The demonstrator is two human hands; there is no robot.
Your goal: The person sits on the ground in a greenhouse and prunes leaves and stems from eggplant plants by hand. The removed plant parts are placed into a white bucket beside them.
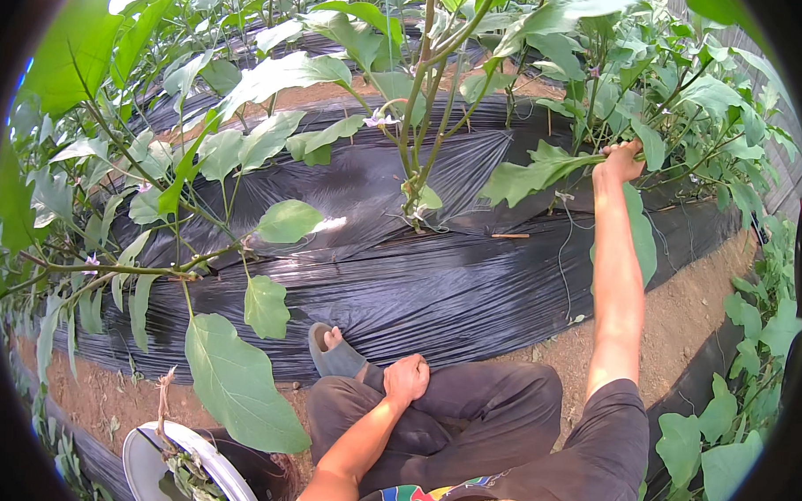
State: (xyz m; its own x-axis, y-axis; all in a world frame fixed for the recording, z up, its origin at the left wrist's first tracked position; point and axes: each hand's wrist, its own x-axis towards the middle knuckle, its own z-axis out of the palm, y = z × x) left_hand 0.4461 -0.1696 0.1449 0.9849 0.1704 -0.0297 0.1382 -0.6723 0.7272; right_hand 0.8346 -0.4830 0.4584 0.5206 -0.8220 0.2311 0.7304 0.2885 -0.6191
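Observation:
My right hand (619, 163) reaches far out to the right, its fingers closed around the stalks of green eggplant leaves (533, 175). The leaf blades hang out to the left of the fist, over the black plastic mulch film (432, 298). On my lap, my left hand (407, 378) rests as a closed fist, and nothing shows in it. Ahead of me an eggplant stem (414, 145) rises through the film and forks low down. A pale purple flower (380, 119) hangs on its left side. Dense eggplant foliage (704, 102) surrounds my right hand.
A white bucket (195, 452) with wilted leaves (197, 478) stands at lower left. Above it, an eggplant branch (129, 269) reaches in with a large drooping leaf (237, 384). My sandalled foot (336, 354) is at the film's edge. Bare soil (684, 307) runs along the right.

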